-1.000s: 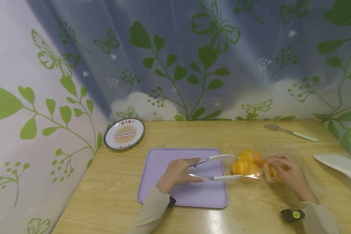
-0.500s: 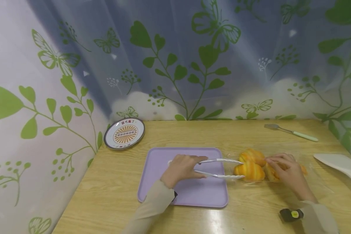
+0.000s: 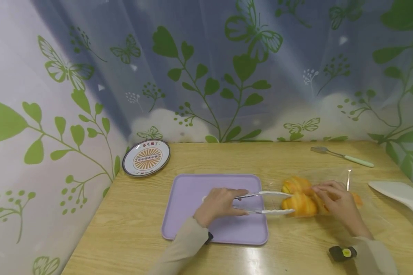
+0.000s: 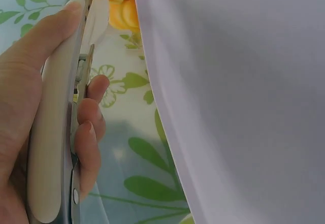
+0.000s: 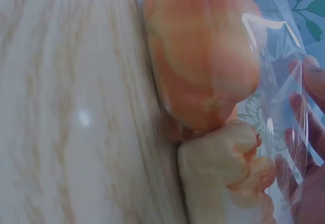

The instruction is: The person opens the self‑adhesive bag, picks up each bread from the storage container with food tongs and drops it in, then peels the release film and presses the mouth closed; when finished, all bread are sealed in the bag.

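My left hand grips a pair of tongs above the purple tray; its thumb and fingers lie along opposite arms of the tongs in the left wrist view. Spread apart, the white tips reach right to the bread rolls. A striped orange roll lies nearest the tips, with another roll behind it. Both are in a clear plastic bag, whose film my right hand pinches. Farther right in the bag, a paler bread piece is partly hidden by this hand in the head view.
At the back left stands a round patterned plate. A fork-like utensil with a pale green handle lies at the back right. Nearer the right edge is a white spatula-like utensil. A leaf-printed curtain hangs behind the table.
My left hand and the tongs have moved a little right. Both rolls sit slightly farther right, and the bag film stands higher behind my right hand, which has hardly moved.
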